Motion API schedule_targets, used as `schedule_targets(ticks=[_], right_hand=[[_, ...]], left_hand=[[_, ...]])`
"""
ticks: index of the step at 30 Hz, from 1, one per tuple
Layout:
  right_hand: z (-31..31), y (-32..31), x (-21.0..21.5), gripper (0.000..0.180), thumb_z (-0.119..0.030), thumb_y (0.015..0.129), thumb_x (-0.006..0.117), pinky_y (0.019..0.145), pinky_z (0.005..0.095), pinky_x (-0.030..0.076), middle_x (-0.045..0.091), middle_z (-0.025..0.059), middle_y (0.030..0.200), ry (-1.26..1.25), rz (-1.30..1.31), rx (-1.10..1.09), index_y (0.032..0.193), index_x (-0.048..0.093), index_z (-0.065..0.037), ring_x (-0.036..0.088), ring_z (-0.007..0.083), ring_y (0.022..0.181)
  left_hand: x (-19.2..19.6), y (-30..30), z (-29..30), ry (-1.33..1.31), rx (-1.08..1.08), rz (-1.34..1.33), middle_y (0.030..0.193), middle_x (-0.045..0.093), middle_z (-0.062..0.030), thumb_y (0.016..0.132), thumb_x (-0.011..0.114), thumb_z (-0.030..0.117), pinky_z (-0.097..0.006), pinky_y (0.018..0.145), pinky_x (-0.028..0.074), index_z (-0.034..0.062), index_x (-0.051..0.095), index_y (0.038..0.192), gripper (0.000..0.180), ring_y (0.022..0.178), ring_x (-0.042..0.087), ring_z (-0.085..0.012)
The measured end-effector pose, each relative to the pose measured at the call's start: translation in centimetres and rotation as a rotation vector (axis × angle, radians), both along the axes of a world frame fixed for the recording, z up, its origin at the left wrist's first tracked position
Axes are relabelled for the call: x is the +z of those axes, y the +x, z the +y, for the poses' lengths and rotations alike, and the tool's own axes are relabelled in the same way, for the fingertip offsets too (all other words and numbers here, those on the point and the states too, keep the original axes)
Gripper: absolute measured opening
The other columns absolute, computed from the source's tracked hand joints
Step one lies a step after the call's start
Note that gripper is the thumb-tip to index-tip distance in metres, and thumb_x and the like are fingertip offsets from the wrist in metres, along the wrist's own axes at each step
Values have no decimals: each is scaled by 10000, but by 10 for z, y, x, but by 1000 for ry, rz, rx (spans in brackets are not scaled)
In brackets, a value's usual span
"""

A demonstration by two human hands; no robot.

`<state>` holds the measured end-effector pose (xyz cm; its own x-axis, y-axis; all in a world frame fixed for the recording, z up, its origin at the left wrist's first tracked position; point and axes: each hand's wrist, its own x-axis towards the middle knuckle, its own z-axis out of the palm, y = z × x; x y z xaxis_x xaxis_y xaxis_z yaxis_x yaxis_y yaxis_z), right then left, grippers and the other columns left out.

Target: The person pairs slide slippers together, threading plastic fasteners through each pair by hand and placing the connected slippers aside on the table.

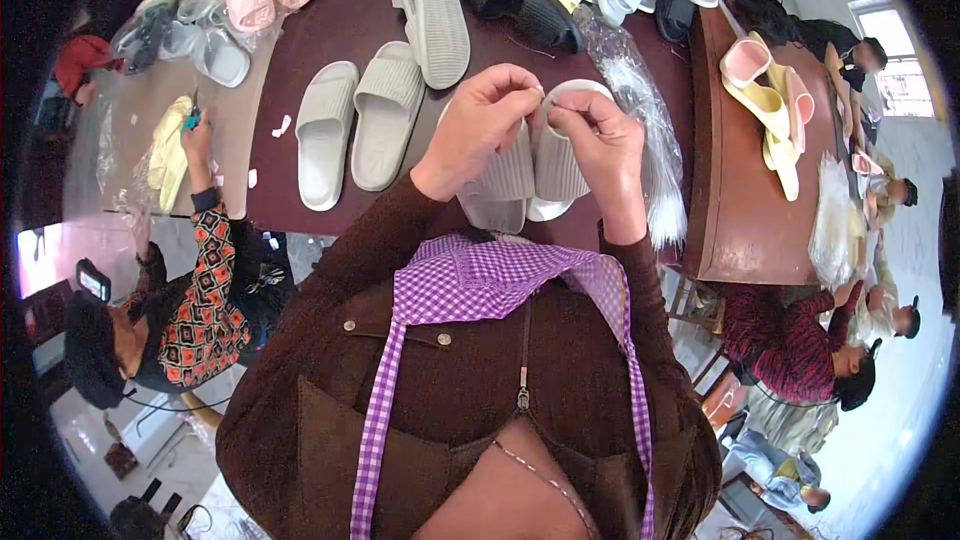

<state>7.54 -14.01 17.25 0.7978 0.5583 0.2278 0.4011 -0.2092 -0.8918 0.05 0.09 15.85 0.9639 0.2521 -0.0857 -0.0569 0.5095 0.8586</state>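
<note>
Left hand [485, 125] and right hand [608, 145] pinched close together
I couldn't tell what, if anything, they gripped; such closeness perhaps gave finer control. The grey slippers [562, 168] lay beneath on the desk [275, 175].

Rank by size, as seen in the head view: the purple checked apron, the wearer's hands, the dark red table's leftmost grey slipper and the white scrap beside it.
1. Purple checked apron
2. Left hand, right hand and grey slipper: too alike to rank, with the hands nearer the camera
3. White scrap
</note>
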Motion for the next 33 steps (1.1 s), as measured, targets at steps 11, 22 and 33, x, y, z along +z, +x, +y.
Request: schedule_targets(ticks=[11,22,33], right_hand=[[1,0,3,62,-4,754,657,625,213,478,656,35,750,-30,-151,-29,817,660,0,592,64,693],[2,2,14,51,-14,740,659,591,234,474,649,61,709,-108,-372,-14,791,658,-17,594,82,648],[1,4,18,41,12,744,642,612,225,468,627,31,693,-75,76,78,783,649,4,583,84,656]], left_hand=[[-1,2,-5,63,7,-14,679,552,9,859,553,117,-158,396,300,67,577,886,61,468,421,-17],[0,6,-1,185,-16,-39,638,495,52,840,554,91,-168,419,291,64,580,860,42,487,393,-13],[1,7,17,148,-195,25,606,473,68,814,559,81,-168,438,289,51,596,812,48,505,398,-8]])
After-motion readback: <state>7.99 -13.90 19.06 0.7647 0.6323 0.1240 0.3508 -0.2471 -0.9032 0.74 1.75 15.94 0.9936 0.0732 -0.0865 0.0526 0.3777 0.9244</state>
